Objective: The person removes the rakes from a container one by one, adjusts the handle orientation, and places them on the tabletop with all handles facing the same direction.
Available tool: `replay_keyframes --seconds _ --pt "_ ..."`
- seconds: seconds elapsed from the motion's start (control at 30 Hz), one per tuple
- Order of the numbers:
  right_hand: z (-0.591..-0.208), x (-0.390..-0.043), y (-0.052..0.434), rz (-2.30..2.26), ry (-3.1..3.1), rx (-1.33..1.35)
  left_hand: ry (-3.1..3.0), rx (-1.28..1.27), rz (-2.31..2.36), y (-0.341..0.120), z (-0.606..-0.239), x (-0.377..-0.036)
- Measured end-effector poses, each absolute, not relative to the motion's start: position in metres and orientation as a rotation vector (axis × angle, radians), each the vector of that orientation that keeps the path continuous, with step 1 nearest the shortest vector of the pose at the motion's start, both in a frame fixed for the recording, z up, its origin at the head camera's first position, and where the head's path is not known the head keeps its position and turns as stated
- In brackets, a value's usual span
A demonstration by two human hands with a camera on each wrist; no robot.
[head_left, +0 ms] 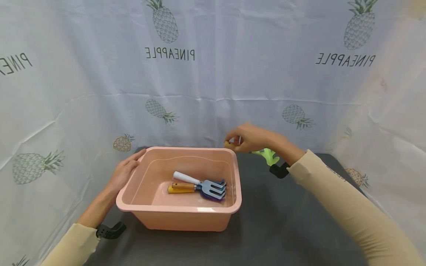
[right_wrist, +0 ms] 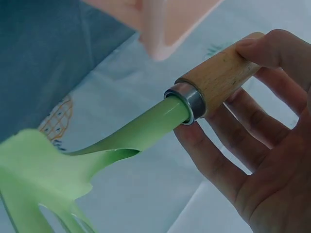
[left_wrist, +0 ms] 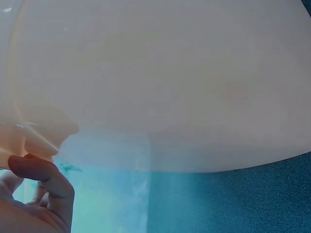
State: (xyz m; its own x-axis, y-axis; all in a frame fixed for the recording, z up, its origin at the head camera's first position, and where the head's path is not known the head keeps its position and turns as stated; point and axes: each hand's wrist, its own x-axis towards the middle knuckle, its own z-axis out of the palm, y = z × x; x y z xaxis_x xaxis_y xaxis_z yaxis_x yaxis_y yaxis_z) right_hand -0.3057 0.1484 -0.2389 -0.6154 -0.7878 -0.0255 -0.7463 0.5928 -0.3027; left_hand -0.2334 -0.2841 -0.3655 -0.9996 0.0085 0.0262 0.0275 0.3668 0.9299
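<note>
A pink plastic basin stands on a dark tabletop. My left hand grips its left rim near the back corner; in the left wrist view, the hand shows a bent digit against the outer wall. Beyond the basin's back right corner, my right hand pinches a green garden hand fork by its wooden handle. The fork's green head points away from the basin, partly behind the wrist. Inside the basin lie several garden hand tools, including a grey-blue fork and a white handle.
A white curtain with pineapple prints hangs behind and along both sides. Dark tabletop extends right of the basin. Each wrist carries a black band.
</note>
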Motion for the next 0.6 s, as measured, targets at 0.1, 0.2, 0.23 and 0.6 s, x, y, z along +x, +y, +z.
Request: replay_keyframes --seconds 0.1,0.2,0.23,0.6 --pt "-0.246 -0.31 0.162 -0.408 2.663 -1.271 -2.589 -0.023 -1.763 -0.283 -0.364 -0.233" --pt "-0.253 -0.314 0.175 -0.428 2.66 -1.226 -2.589 -0.017 -1.779 -0.284 -0.365 -0.233" --pt "-0.255 -0.316 0.179 -0.43 2.661 -1.212 -2.587 -0.017 -1.786 -0.284 -0.365 -0.234" --pt "-0.286 -0.331 0.208 -0.359 2.679 -1.072 -2.567 -0.062 -1.78 -0.283 -0.364 -0.231"
